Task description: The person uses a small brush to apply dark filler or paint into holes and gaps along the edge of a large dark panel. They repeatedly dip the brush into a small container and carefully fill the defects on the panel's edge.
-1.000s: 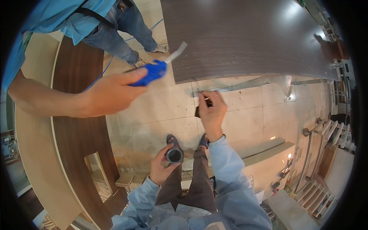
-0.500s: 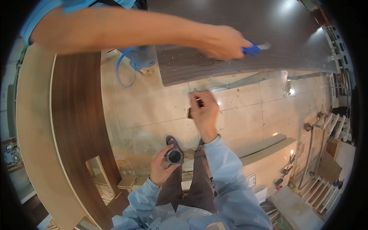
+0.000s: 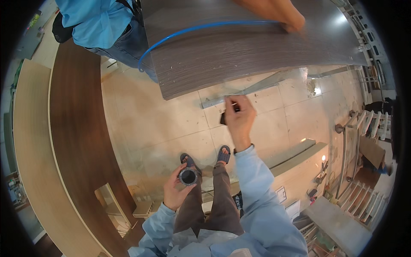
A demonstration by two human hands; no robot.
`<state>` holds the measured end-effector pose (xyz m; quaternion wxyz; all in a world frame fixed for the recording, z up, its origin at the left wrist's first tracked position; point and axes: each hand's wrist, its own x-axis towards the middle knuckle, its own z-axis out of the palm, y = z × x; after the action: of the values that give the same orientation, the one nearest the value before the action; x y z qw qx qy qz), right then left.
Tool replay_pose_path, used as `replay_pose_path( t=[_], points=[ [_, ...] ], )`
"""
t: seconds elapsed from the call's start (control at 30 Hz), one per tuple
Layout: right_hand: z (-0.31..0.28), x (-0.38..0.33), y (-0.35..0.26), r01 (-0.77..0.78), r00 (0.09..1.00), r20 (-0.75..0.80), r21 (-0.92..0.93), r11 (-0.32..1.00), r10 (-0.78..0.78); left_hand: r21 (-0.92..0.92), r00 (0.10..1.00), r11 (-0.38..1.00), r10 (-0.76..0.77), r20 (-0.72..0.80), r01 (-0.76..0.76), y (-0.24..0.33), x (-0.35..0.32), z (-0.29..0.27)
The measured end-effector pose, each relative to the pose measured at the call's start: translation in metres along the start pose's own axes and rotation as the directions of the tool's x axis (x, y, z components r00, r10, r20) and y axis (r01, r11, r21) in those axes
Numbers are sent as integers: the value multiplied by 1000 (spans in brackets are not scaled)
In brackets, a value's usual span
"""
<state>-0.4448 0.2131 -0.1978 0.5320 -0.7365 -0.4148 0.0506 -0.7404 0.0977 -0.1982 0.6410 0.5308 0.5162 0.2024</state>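
Note:
My left hand [image 3: 173, 193] is wrapped round a small round container [image 3: 188, 176] with a grey rim and a dark inside, held upright above my feet. Farther forward, over the tiled floor, my right hand [image 3: 241, 122] is closed in a pinch. A small dark piece [image 3: 223, 118] sticks out from under its fingers; its kind cannot be made out. Beyond that hand lies a large dark wood-grain panel [image 3: 205, 64]. Another person's hand [image 3: 293, 20] is over the panel's far part, by the end of a blue hose [image 3: 188, 30].
A long dark brown board [image 3: 79, 128] and a pale board [image 3: 32, 141] stand at the left. Metal strips [image 3: 261, 83] lie on the tiled floor [image 3: 150, 115] below the panel edge. A pale bench [image 3: 299, 165] with tools [image 3: 320, 177] and slatted racks [image 3: 357, 197] are at the right.
The other person's arm has swung away, up and to the right, and the blue hose now stretches across the panel. My right hand has shifted slightly right; my left keeps the container.

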Motion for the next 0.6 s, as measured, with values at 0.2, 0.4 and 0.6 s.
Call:
replay_pose_path(
  t=[0.2,0.4,0.6],
  points=[
    [-11,-7,6,-40,999,23,77,996,38,-11,999,1000,-22,29,22,5,0,7],
    [-16,9,17,-10,1000,6,43,999,10,35,999,999,-5,48,4,9,2,11],
    [-36,28,45,-98,992,-72,56,994,102,50,999,999,-7,38,5,9,2,18]
  ],
)
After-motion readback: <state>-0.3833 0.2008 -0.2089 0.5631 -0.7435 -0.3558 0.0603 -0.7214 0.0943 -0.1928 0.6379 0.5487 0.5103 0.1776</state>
